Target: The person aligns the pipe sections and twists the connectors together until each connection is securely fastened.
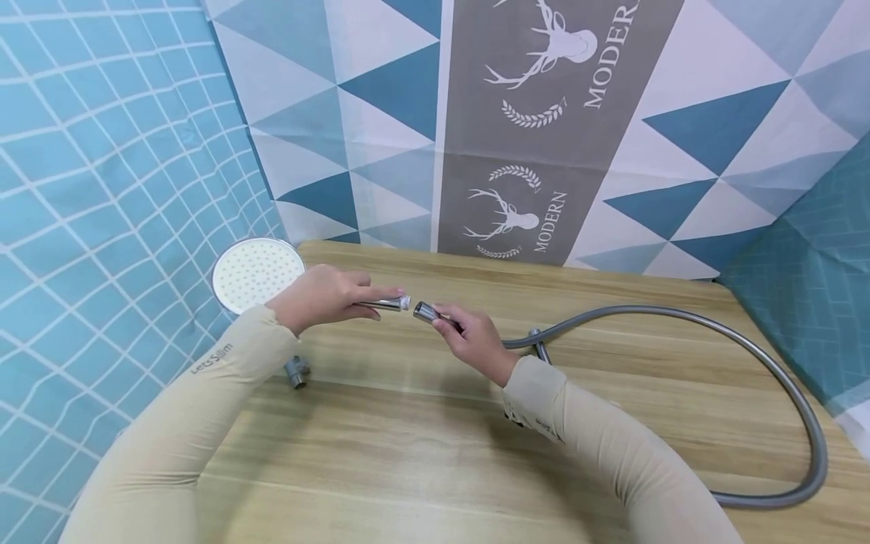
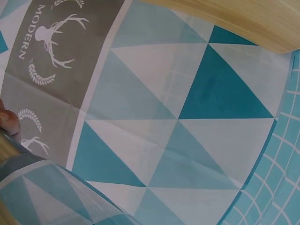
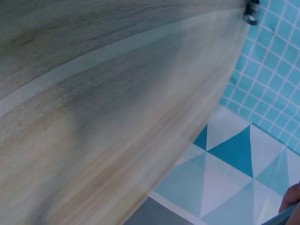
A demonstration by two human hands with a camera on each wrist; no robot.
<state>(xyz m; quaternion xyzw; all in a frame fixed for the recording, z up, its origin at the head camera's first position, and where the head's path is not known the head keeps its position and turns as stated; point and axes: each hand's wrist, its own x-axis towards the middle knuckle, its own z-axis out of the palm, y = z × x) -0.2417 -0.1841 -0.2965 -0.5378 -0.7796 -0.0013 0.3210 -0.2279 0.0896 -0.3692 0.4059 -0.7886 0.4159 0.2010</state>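
My left hand (image 1: 331, 295) grips the chrome handle of a shower head (image 1: 254, 273), whose round white nozzle face shows beyond the wrist. The handle's end (image 1: 389, 304), with a whitish tip, points right. My right hand (image 1: 476, 340) pinches the metal connector (image 1: 426, 311) of a grey shower hose (image 1: 768, 359). A small gap separates connector and handle tip, which face each other above the table. In the left wrist view, the shower head's mirror-like back (image 2: 51, 187) reflects the wall pattern. Only some fingers (image 3: 291, 202) show in the right wrist view's corner.
The hose loops across the right side of the wooden table (image 1: 408, 453). A small metal fitting (image 1: 297, 372) stands at the left, and a short metal bar (image 1: 540, 347) lies beside the hose. Patterned sheets (image 1: 381, 136) rise behind, with tiled-pattern sheets (image 1: 102, 189) at the left.
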